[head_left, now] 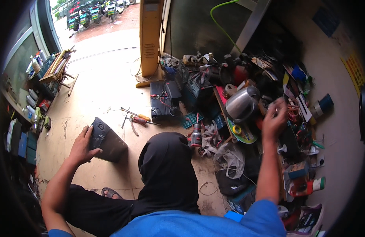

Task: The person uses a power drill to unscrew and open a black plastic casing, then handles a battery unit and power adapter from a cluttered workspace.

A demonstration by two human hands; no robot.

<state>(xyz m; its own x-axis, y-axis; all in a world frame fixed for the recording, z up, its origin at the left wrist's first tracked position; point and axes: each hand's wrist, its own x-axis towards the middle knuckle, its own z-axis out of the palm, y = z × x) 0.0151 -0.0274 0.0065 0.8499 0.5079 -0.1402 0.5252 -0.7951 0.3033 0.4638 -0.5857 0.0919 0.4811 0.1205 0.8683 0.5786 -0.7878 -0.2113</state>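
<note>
Left hand (pixel 83 147) lies spread on the dark battery case (pixel 105 140), left of centre on the floor (pixel 107 87). Right hand (pixel 274 120), fingers curled, reaches into the clutter right of centre beside a steel kettle (pixel 241 104); whether it pinches anything, I cannot tell. Pliers (pixel 140 119) lie nearby.

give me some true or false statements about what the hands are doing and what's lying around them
1. The left hand rests on a black box on the floor. True.
2. The right hand is flat on the floor. False: it is raised over the pile of clutter, near the metal kettle.
3. Red-handled pliers lie on the floor. True.
4. The kettle is bright yellow. False: it is shiny silver metal.
5. A green hose hangs at the top. True.
</note>
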